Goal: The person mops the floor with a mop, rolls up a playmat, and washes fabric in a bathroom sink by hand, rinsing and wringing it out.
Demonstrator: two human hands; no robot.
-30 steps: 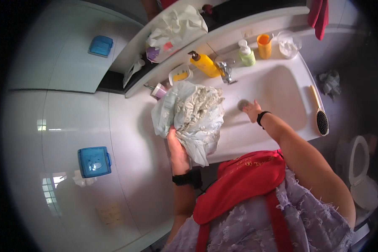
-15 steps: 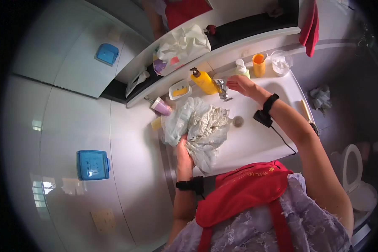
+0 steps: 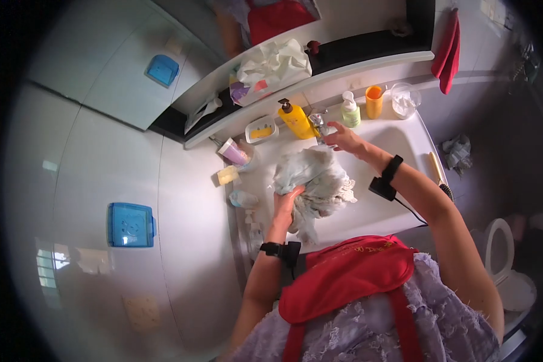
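White cloth [image 3: 314, 172], mid-frame, is clasped by your left fingers [image 3: 295, 191], just below the tap [image 3: 317, 119] and your right fingers [image 3: 336, 130], whose grip is unclear.

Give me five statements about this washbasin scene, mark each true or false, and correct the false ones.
1. The left grip holds a crumpled whitish bundle. True.
2. The right grip is on the hairbrush. False: the right grip is at the tap; whether it touches is unclear.
3. The yellow pump bottle stands between the soap dish and the tap. True.
4. The red cloth lies in the basin. False: the red cloth hangs clear of the basin.
5. The orange cup stands right of the green pump bottle. True.
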